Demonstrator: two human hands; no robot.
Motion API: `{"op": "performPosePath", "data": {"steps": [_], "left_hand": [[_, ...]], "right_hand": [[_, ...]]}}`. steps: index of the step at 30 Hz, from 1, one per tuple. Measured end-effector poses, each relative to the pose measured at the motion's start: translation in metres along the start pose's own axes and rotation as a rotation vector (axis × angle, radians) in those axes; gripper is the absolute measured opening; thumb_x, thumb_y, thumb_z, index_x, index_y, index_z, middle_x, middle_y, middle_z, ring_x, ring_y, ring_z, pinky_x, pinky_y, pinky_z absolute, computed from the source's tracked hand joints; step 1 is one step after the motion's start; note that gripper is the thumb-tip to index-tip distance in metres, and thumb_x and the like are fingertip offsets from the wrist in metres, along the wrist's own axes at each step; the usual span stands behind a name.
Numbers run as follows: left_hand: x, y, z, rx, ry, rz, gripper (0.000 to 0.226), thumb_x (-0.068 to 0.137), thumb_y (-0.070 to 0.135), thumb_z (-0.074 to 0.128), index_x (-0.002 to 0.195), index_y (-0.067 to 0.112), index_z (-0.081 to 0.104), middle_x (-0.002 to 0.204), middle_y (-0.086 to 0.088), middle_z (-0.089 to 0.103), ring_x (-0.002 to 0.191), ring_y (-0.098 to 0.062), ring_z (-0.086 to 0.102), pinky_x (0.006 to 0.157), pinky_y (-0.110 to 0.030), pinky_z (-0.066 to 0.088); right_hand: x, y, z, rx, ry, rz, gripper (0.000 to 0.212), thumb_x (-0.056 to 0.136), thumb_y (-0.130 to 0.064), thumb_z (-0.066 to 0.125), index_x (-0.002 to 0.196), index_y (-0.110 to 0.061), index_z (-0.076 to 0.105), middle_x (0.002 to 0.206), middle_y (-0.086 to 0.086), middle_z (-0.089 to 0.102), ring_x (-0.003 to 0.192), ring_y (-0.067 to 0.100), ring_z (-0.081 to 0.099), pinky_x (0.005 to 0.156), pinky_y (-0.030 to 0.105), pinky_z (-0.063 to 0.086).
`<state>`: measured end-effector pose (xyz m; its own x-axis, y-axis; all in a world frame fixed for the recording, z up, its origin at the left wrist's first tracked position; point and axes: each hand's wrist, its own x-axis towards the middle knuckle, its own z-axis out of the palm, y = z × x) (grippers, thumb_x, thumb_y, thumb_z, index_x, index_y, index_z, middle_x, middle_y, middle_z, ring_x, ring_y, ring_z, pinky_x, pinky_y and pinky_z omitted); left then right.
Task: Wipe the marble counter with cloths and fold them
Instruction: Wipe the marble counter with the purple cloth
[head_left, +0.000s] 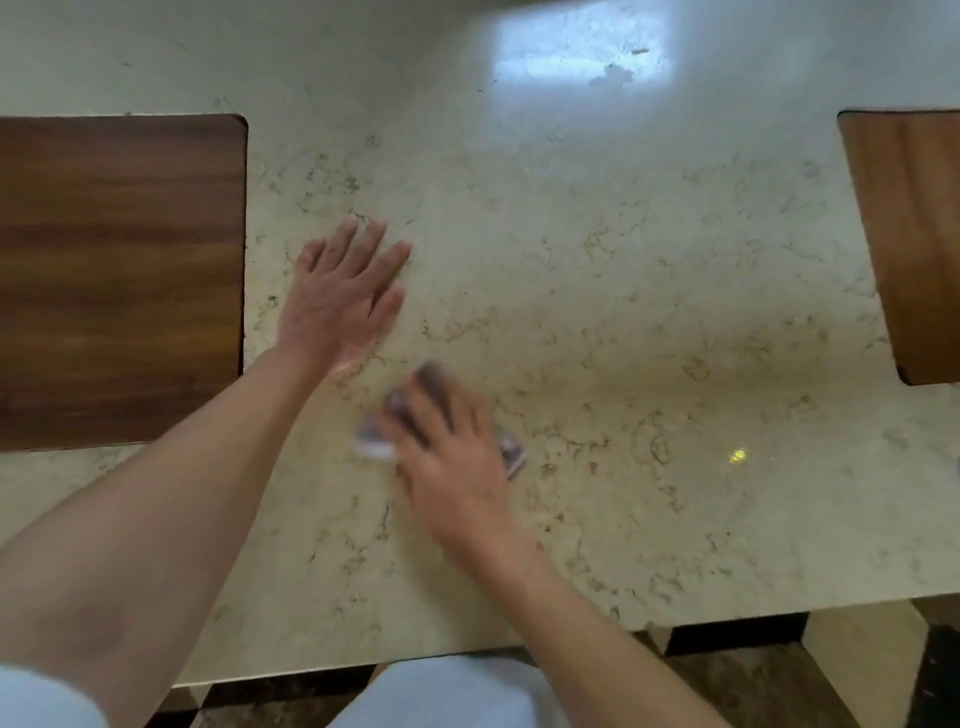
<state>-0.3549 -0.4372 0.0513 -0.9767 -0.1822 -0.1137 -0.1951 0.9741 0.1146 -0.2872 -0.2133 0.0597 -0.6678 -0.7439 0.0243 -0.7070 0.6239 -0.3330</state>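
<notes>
The cream marble counter (649, 312) with brown veining fills the view. My right hand (457, 467) presses flat on a small purplish cloth (415, 405) with a pale edge, near the counter's middle front; the hand and cloth are motion-blurred, and most of the cloth is hidden under the palm and fingers. My left hand (345, 293) lies flat on the bare marble just beyond and to the left of the cloth, fingers spread, holding nothing.
A dark wooden panel (119, 280) is set into the counter at the left. Another lighter wooden panel (914, 244) sits at the right edge. A bright window reflection (576, 52) shines at the back. The counter's front edge (675, 618) runs above a checkered floor.
</notes>
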Motion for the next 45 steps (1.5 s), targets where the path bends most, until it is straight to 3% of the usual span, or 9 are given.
{"op": "performPosePath", "data": {"steps": [4,9,11,16,22,30,35,41,45], "left_hand": [[0.0,-0.002,0.001,-0.01,-0.009,-0.01,0.056,0.104,0.051,0.019,0.157,0.036,0.02,0.169,0.001,0.014,0.156,-0.022,0.006,0.123,-0.047,0.011],[0.003,-0.002,0.001,-0.013,0.014,-0.001,0.056,0.103,0.052,0.022,0.157,0.035,0.024,0.168,-0.001,0.018,0.156,-0.024,0.01,0.121,-0.048,0.014],[0.003,-0.001,0.001,0.007,0.02,0.016,0.056,0.103,0.051,0.023,0.156,0.033,0.025,0.167,-0.002,0.02,0.155,-0.026,0.013,0.119,-0.049,0.015],[0.024,0.02,-0.016,-0.071,0.09,0.012,0.05,0.095,0.043,0.039,0.14,0.021,0.047,0.153,-0.014,0.041,0.134,-0.04,0.041,0.105,-0.055,0.029],[0.106,0.123,-0.023,0.012,-0.012,0.469,0.056,0.1,0.047,0.033,0.15,0.025,0.04,0.161,-0.009,0.035,0.147,-0.033,0.032,0.112,-0.053,0.026],[0.112,0.153,0.0,0.057,-0.047,0.498,0.058,0.103,0.056,0.02,0.157,0.035,0.022,0.167,-0.002,0.02,0.155,-0.026,0.014,0.121,-0.05,0.016],[0.111,0.153,0.002,0.051,-0.039,0.462,0.057,0.102,0.057,0.02,0.156,0.038,0.023,0.167,0.0,0.02,0.155,-0.023,0.013,0.121,-0.049,0.015],[0.093,0.157,-0.006,-0.146,0.017,0.156,0.06,0.099,0.056,0.02,0.153,0.034,0.033,0.164,-0.005,0.029,0.15,-0.031,0.027,0.117,-0.053,0.016],[-0.038,0.138,-0.014,-0.788,0.371,-0.57,0.063,0.1,0.055,0.026,0.154,0.023,0.034,0.166,-0.005,0.023,0.152,-0.013,0.016,0.121,-0.025,0.007]], "right_hand": [[-0.086,0.044,-0.02,-0.017,-0.052,-0.075,0.052,0.093,-0.026,0.056,0.145,-0.03,0.053,0.161,0.0,0.037,0.152,0.03,0.026,0.117,0.051,0.033],[-0.099,0.182,-0.072,-0.138,0.111,0.836,0.052,0.099,-0.031,0.04,0.149,-0.019,0.046,0.161,0.016,0.033,0.15,0.036,0.025,0.112,0.058,0.035],[-0.06,0.192,-0.074,-0.174,0.137,0.915,0.049,0.098,-0.026,0.041,0.144,-0.015,0.052,0.15,0.023,0.044,0.142,0.044,0.034,0.105,0.059,0.042],[0.01,0.084,-0.034,-0.1,0.144,0.403,0.041,0.095,-0.027,0.052,0.136,-0.027,0.055,0.151,0.013,0.048,0.146,0.041,0.034,0.115,0.059,0.033],[-0.063,0.009,-0.007,0.108,-0.013,-0.103,0.04,0.096,-0.025,0.052,0.136,-0.028,0.06,0.157,0.0,0.043,0.151,0.033,0.026,0.12,0.052,0.026],[-0.143,0.251,-0.096,-0.135,0.169,1.054,0.056,0.102,-0.04,0.026,0.156,-0.027,0.032,0.166,0.012,0.02,0.15,0.042,0.019,0.113,0.062,0.031],[-0.05,0.217,-0.075,-0.247,0.238,0.894,0.049,0.103,-0.028,0.031,0.148,-0.016,0.045,0.157,0.019,0.039,0.147,0.045,0.029,0.117,0.06,0.032],[-0.045,0.092,-0.033,-0.016,0.043,0.1,0.045,0.095,-0.027,0.052,0.14,-0.028,0.058,0.157,0.006,0.044,0.149,0.037,0.029,0.121,0.052,0.026],[-0.094,0.179,-0.06,-0.091,0.009,0.246,0.048,0.099,-0.029,0.048,0.147,-0.028,0.05,0.162,0.01,0.035,0.151,0.036,0.027,0.116,0.056,0.033]]}}
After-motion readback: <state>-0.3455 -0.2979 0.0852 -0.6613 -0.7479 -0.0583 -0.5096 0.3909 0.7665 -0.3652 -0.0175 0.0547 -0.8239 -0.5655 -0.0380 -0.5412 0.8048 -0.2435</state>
